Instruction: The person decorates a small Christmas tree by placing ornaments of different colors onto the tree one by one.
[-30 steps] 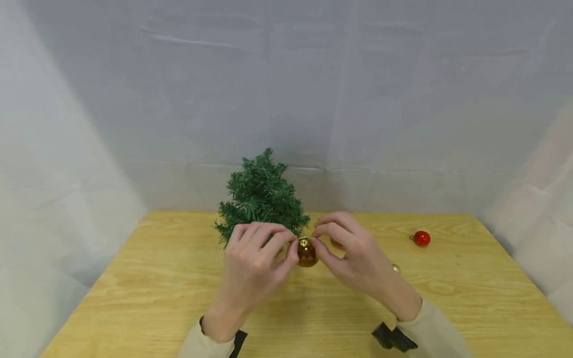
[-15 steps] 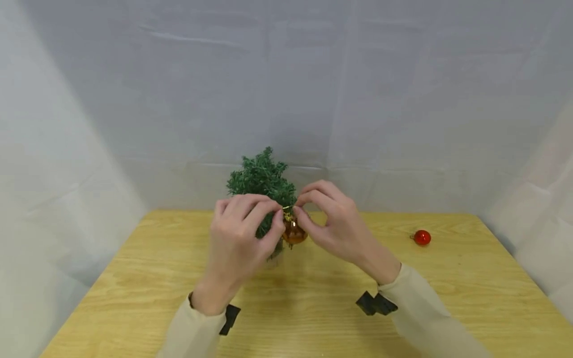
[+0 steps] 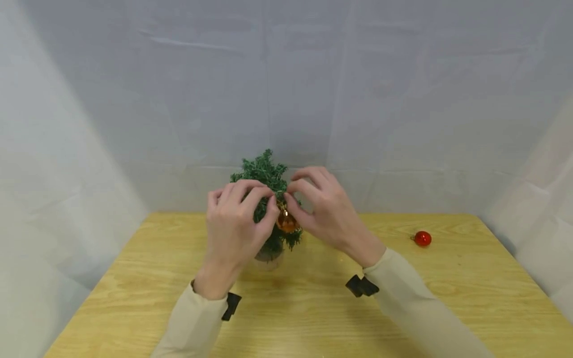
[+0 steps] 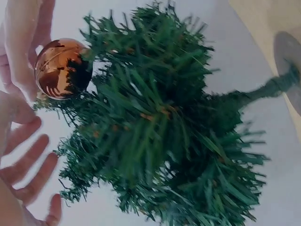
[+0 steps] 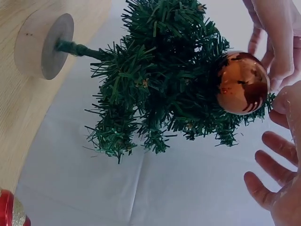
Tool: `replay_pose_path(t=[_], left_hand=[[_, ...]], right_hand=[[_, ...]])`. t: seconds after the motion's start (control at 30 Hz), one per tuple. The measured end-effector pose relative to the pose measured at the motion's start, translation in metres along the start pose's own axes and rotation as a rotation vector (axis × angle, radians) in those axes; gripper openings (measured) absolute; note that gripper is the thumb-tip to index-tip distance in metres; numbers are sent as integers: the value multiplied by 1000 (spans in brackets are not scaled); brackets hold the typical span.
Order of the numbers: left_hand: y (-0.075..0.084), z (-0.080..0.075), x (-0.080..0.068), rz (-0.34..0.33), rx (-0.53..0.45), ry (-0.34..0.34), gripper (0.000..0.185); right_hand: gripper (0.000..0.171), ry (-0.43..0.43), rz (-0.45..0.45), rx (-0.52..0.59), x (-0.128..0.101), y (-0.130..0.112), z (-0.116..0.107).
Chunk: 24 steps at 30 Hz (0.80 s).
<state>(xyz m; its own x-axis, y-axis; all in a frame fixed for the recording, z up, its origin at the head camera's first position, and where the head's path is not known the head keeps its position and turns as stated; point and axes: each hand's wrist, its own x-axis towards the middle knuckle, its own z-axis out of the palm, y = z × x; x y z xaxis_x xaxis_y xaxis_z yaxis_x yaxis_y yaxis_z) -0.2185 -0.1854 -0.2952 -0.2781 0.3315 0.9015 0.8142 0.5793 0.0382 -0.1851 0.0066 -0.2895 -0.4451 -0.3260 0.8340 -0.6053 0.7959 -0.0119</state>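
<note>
A shiny copper-coloured Christmas bauble [image 3: 287, 222] hangs in front of the upper branches of a small green artificial Christmas tree [image 3: 263, 168]. Its thin gold loop stretches between my two hands. Thumb and index finger of my left hand [image 3: 237, 221] pinch one side of the loop; my right hand [image 3: 324, 209] pinches the other side. In the right wrist view the bauble [image 5: 243, 84] lies against the needles near the treetop, fingertips beside it. Whether the loop goes round a twig is hidden by the fingers. The tree stands upright on a pale round base [image 3: 268, 262].
On the wooden table [image 3: 447, 298], a red bauble [image 3: 422, 238] lies at the right. The right wrist view catches part of a red ornament [image 5: 5, 207] at its lower left corner. White cloth [image 3: 295, 89] hangs behind the table and at both sides.
Both hands have moved forward, up and slightly left with the bauble, from in front of the tree to its upper branches. The red bauble at the right has stayed put.
</note>
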Motion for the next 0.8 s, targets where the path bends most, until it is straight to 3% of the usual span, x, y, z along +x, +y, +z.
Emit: replay_pose_path(t=[0.2,0.3,0.57,0.8], left_hand=[[4,-2,3,-147,3,-135,11],[6,-2,2,-187,16,-203,10],[10,-3,-4,-151,73,-267,9],[10,1,-7,-157,36,-245,10]], right_hand=[[5,-45,87,44,4,2,4],[5,-67,97,43,4,1,4],[4,-138,-25,-146,-4,-2,3],[7,-156,17,-201,-6,-6,6]])
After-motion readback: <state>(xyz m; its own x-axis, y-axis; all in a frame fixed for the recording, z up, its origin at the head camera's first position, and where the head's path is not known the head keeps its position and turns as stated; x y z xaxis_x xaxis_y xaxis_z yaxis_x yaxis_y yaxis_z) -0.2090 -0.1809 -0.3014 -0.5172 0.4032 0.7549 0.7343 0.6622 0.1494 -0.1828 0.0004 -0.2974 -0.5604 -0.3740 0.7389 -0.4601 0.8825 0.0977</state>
